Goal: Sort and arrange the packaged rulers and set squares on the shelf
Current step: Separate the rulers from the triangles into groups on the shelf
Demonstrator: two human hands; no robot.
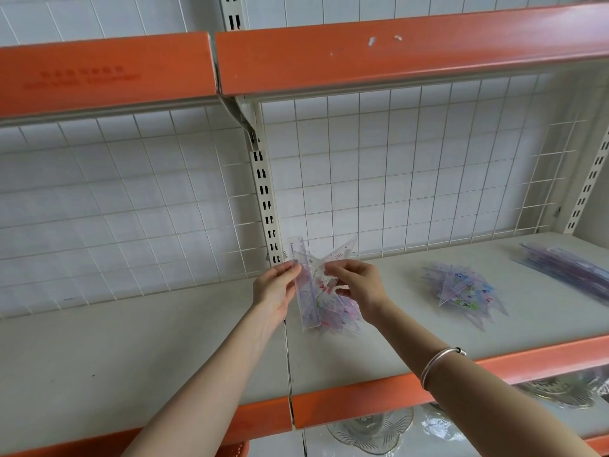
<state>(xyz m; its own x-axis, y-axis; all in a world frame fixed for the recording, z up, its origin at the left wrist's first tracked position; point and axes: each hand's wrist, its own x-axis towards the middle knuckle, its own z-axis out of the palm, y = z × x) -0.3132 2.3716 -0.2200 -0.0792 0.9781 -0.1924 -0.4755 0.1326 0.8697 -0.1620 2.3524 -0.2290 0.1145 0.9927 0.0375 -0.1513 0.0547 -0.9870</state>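
- Head view: the left hand (275,288) has its grip closed on a clear ruler (308,291), held almost upright above the shelf (131,351).
- The right hand (359,285) pinches a set square (341,253) just beside the ruler.
- A mixed pile (336,316) lies under both hands; a set-square pile (461,288) and a ruler stack (566,268) lie further right.

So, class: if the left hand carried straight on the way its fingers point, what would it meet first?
The clear ruler that the left hand pinches: its fingers point up and right into it. Past it, probably the set square pinched by the right hand, though depth is unclear.
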